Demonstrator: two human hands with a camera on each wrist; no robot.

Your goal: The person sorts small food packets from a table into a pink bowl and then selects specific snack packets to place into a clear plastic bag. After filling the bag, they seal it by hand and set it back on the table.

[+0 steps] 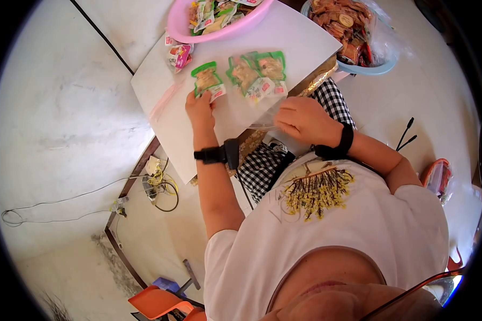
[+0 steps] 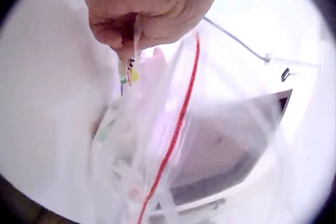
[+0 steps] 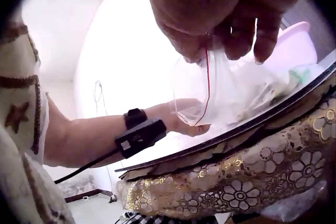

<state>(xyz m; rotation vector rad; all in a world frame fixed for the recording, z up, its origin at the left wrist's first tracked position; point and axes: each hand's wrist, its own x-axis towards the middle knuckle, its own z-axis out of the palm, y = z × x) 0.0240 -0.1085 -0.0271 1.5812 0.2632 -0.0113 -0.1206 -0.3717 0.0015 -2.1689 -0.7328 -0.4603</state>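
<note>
My left hand (image 1: 201,109) pinches the lower edge of a small green-and-white snack packet (image 1: 206,78) above the white table. In the left wrist view, that hand (image 2: 149,8) shows only a thin edge of the packet. My right hand (image 1: 304,120) pinches a clear zip bag by its mouth. The bag's red zip line (image 2: 181,116) runs across the left wrist view, and the bag (image 3: 191,85) hangs below the right hand (image 3: 215,11) in the right wrist view. Further packets (image 1: 257,75) of the same green-and-white kind show through the clear plastic.
A pink basin (image 1: 217,37) with several packets stands at the table's far edge, a pink-and-white packet (image 1: 180,56) beside it. Off the table's right side, a light blue basin (image 1: 377,69) holds brown packets. Cables and sockets (image 1: 158,182) lie near the left wall.
</note>
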